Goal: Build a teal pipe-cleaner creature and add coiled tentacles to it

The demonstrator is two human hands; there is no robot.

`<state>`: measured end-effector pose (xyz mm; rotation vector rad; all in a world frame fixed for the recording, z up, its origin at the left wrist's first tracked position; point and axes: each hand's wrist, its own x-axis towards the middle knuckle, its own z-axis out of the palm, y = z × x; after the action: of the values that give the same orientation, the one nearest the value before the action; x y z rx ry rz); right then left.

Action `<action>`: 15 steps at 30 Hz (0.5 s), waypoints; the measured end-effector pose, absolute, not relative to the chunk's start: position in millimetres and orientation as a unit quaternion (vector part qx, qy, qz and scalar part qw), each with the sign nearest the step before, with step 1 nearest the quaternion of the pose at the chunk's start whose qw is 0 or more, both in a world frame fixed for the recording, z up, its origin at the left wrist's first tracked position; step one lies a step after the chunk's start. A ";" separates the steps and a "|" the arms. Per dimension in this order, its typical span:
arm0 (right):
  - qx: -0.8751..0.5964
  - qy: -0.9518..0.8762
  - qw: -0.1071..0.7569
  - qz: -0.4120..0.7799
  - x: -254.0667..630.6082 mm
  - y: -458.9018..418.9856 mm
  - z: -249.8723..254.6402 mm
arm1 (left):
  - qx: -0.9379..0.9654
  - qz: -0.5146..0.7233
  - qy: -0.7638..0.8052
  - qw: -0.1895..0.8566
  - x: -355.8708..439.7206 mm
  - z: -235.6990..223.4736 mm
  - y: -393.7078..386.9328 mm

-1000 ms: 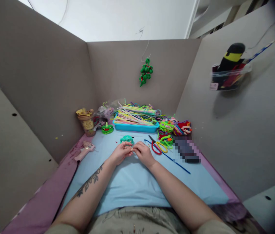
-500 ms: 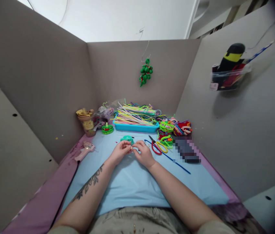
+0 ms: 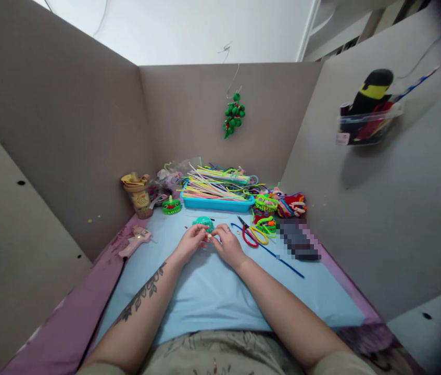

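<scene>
My left hand [image 3: 192,241] and my right hand [image 3: 227,245] meet over the middle of the blue cloth, fingertips pinched close together. Between them is something small and pale that I cannot make out. Just behind the fingers lies a fuzzy turquoise piece [image 3: 203,223], partly covered by the left fingertips. To the right of my right hand rest scissors [image 3: 250,237] with one red and one yellow handle loop. A dark blue pipe cleaner [image 3: 282,259] runs slantwise under them.
A blue tray [image 3: 218,203] full of pastel pipe cleaners stands at the back. A pink glue gun [image 3: 138,241] lies left, a green fuzzy figure [image 3: 171,207] behind it, near a cup [image 3: 137,195]. A dark blurred-out slab [image 3: 299,240] lies right. Grey partitions [image 3: 228,78] enclose the table.
My fingertips have shifted slightly at the pinch, and a small pale bit now shows between them. Everything else on the table stays put.
</scene>
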<state>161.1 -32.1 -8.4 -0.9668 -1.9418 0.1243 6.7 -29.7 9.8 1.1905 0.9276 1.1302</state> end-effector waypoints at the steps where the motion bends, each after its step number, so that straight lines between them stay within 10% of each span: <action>1: -0.396 -0.789 0.467 0.053 161.1 -31.7 -8.3 | 0.517 0.494 0.408 0.568 7.0 8.8 -27.8; 7: -0.399 -0.777 0.483 0.058 164.7 -30.7 -7.3 | 0.546 0.583 0.554 0.234 -34.3 23.4 -25.7; 15: -0.411 -0.763 0.496 0.059 163.3 -29.3 -5.6 | 0.611 0.138 0.773 -0.104 -151.2 40.0 -72.2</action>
<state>163.3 -29.3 -5.6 -0.9970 -1.8481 0.1418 -151.2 -72.2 40.0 2.0567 2.6024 0.4654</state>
